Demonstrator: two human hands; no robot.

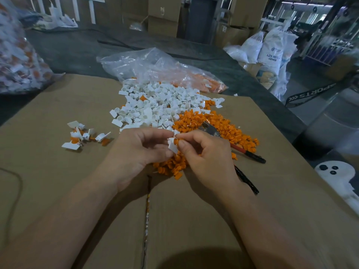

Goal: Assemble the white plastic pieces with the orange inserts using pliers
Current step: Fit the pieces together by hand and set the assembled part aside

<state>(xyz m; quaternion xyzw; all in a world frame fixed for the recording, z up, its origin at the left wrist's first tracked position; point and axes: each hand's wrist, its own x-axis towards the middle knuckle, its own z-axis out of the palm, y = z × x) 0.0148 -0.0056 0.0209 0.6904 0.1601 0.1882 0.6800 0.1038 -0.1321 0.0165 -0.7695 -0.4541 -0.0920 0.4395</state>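
Note:
My left hand (143, 150) holds a white plastic piece (172, 145) between thumb and fingers. My right hand (202, 154) pinches an orange insert (177, 141) against that piece. Behind my hands lie a heap of white pieces (155, 105) and a heap of orange inserts (217, 129). Pliers (239, 150) with red and black handles lie on the orange heap, right of my right hand, untouched. A small group of assembled white-and-orange parts (83, 136) sits to the left on the cardboard (58, 171).
A clear plastic bag (155, 66) with orange parts lies behind the heaps. Another bag of mixed parts (17, 55) stands at far left. White sacks (272, 51) and cardboard boxes (165, 16) stand beyond the table. A black strap (308, 94) hangs at right.

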